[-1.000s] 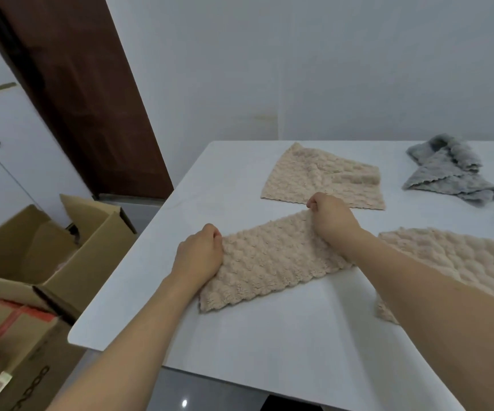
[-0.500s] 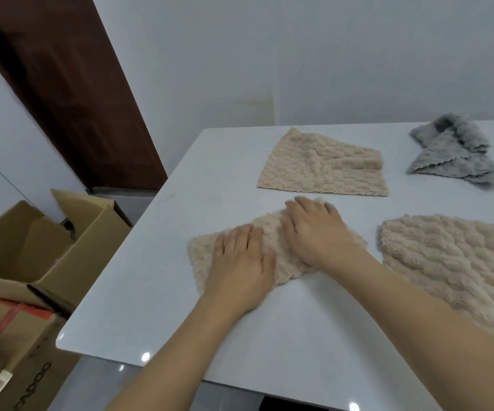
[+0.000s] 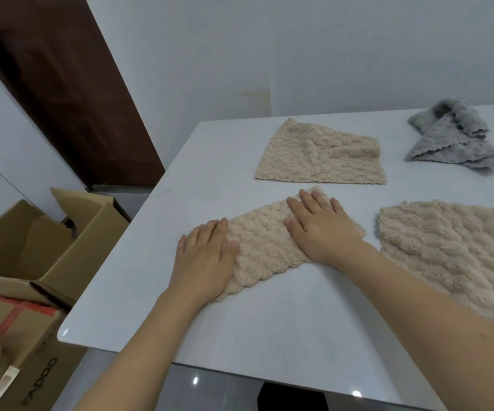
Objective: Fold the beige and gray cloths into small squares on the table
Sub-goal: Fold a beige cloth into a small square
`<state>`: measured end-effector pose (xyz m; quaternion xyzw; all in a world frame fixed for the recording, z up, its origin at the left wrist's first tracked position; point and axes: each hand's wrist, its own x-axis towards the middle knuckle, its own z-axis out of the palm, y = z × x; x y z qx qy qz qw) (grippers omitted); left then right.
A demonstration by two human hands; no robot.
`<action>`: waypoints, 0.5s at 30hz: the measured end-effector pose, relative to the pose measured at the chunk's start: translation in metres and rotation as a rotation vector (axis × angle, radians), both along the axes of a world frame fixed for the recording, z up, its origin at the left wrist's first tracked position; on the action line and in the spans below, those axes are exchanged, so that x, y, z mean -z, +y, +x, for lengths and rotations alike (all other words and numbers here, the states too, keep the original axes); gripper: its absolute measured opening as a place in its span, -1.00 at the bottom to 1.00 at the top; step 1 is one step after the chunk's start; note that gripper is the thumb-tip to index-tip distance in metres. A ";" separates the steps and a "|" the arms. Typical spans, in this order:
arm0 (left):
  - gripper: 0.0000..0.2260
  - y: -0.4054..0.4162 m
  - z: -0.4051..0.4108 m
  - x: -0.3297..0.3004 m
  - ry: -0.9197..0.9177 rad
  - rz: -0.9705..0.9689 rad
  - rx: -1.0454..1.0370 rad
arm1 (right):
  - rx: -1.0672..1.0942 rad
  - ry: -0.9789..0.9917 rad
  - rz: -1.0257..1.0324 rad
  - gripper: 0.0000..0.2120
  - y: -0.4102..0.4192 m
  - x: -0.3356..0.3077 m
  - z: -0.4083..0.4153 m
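Both palms are spread flat, fingers out, pressing the folded beige cloth (image 3: 265,243) mid-frame on the table (image 3: 284,330): left hand (image 3: 207,256) on its lower-left end, right hand (image 3: 321,228) on the upper-right end. Nothing's gripped. Gray cloth (image 3: 453,137) sits crumpled upper right.

I see four cloths on the white table (image 3: 269,336). Nearest beige cloth (image 3: 265,247): nubby, folded to a slanted strip, lying flat at mid-table. Second beige cloth (image 3: 319,155) behind it, folded flat with one rolled edge. Third beige cloth (image 3: 453,256) lies spread out at right, cut off by the frame. Gray cloth (image 3: 453,140) crumpled at the far right.
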<state>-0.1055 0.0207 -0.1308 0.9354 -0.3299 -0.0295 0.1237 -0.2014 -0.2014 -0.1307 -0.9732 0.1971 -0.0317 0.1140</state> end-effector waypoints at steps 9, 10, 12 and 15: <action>-0.85 0.012 0.012 -0.007 0.056 -0.258 -0.167 | 0.016 -0.202 -0.180 -0.44 0.047 -0.019 -0.002; -0.90 0.015 0.014 -0.013 0.135 -0.312 -0.153 | -0.008 -0.168 -0.105 -0.44 0.056 -0.017 -0.005; -0.98 0.022 0.016 -0.026 0.355 -0.475 -0.128 | -0.053 -0.025 -0.040 -0.42 0.065 -0.006 -0.007; -0.82 0.029 0.020 -0.043 0.609 -0.598 -0.100 | -0.092 0.038 -0.052 -0.39 0.059 -0.001 -0.006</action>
